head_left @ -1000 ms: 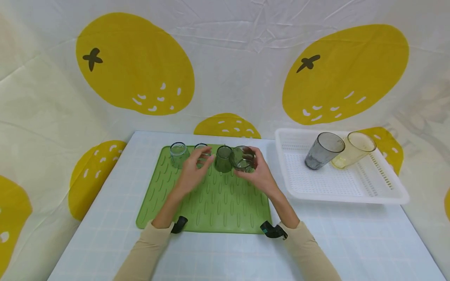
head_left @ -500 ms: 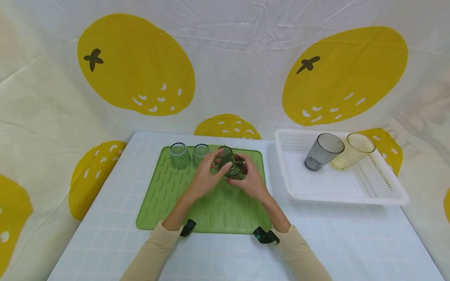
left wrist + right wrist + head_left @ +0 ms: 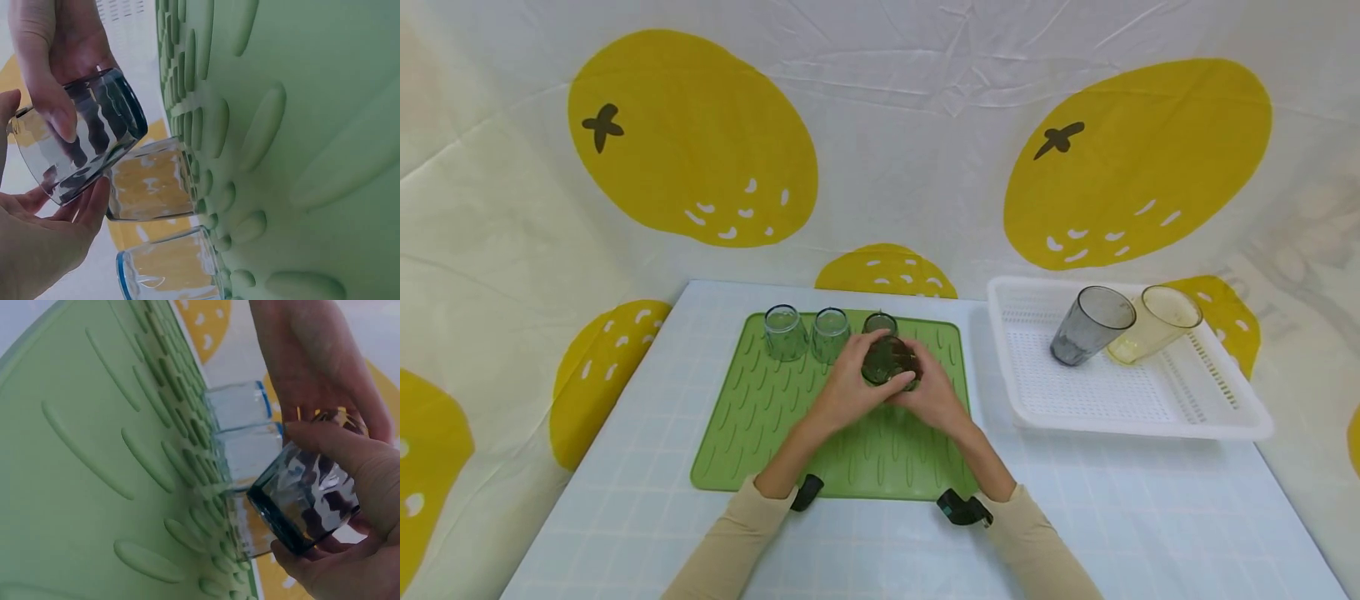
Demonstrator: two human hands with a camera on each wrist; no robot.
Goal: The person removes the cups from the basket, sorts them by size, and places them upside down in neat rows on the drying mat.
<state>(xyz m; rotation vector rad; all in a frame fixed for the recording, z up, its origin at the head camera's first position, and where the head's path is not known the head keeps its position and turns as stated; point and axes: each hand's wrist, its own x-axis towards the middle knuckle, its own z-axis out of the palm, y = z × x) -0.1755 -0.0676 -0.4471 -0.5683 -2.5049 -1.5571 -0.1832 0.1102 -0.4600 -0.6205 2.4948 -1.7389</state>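
Observation:
In the head view both hands hold one dark tinted glass (image 3: 889, 360) above the green mat (image 3: 760, 433). The left hand (image 3: 850, 387) curls round its left side, thumb across the front; the right hand (image 3: 936, 396) grips the right side. Tilted in the left wrist view, the glass (image 3: 100, 128) lies between the fingers of both hands. The right wrist view shows its thick dark base (image 3: 281, 519) pointing away from the right palm. Behind it, a dark glass (image 3: 880, 322) is partly hidden by the hands. Two clear bluish glasses (image 3: 786, 335) (image 3: 831, 337) stand to its left along the mat's back.
A white perforated basket (image 3: 1011, 367) stands at the right of the table. In it lean a grey glass (image 3: 1090, 325) and a yellowish glass (image 3: 1157, 321). Behind the table hangs a white cloth (image 3: 910, 167) with large yellow fruit prints.
The right hand has brought the held glass leftward and nearer the body. The left hand has moved right from beside the clear glasses and taken hold of it too.

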